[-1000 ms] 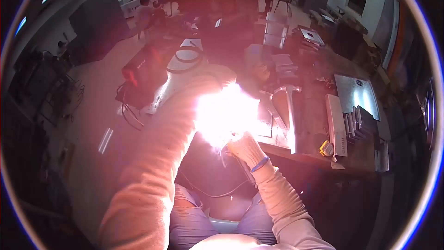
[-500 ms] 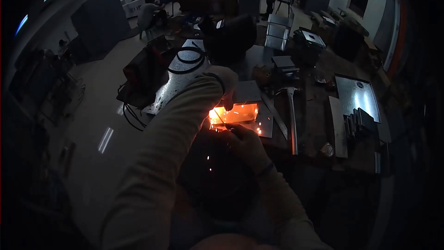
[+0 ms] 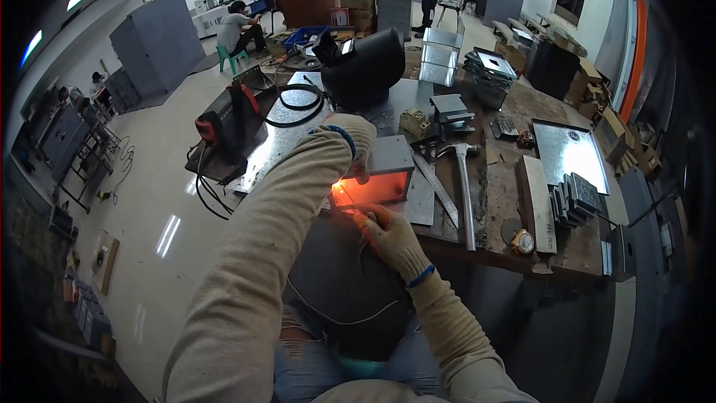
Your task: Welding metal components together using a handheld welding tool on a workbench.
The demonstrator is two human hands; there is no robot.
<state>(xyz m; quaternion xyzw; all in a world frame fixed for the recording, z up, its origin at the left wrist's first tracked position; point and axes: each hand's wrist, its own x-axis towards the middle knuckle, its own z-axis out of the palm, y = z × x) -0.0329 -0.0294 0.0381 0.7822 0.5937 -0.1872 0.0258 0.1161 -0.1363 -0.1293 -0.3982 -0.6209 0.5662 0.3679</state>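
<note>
At the near edge of a workbench (image 3: 501, 190), a gloved left hand (image 3: 356, 138) rests against a metal box (image 3: 391, 155) glowing orange inside; the right hand (image 3: 395, 240) grips a welding tool (image 3: 365, 227).

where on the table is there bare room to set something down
There is a bare strip of table between the hammer and the pale bar, beyond the tape measure. The shiny sheet also shows bare metal between the black machine and the left sleeve. It is crowded at the metal box: left hand, right hand and ruler close by.
</note>
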